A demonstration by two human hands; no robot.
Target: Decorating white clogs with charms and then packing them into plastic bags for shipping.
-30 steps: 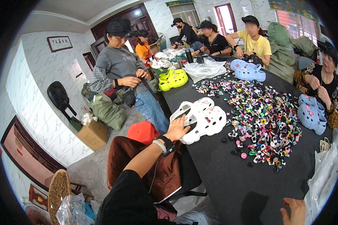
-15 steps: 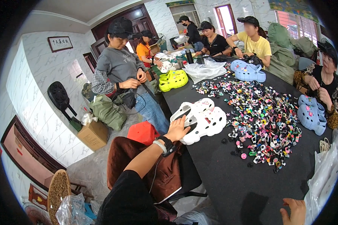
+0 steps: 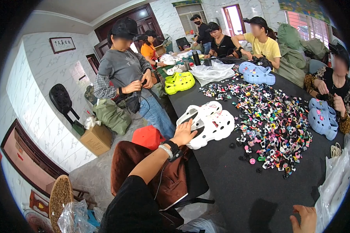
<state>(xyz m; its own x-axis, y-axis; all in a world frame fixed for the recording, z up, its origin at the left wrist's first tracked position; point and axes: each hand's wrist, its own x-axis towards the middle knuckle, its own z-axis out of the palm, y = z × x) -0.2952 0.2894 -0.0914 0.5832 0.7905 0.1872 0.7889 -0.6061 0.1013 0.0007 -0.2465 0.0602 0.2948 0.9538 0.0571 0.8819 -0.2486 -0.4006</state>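
Note:
My left hand lies with its fingers stretched out over the heel end of a pair of white clogs, at the table's left edge. The clogs sit side by side, with small charms on their tops. At the lower right, my right hand is partly cut off by the frame's edge. Its thumb and fingers are apart, with nothing visible between them, beside a clear plastic bag. A wide heap of small colourful shoe charms spreads to the right of the white clogs.
The black-covered table also bears yellow-green clogs, blue clogs at the back and more blue clogs at right. Several people stand or sit around it. A red stool and a brown-draped chair stand at left.
My hands and the white clogs have stayed in place. The person at the far back has straightened up, and the person in orange has drawn a hand back from a white clog.

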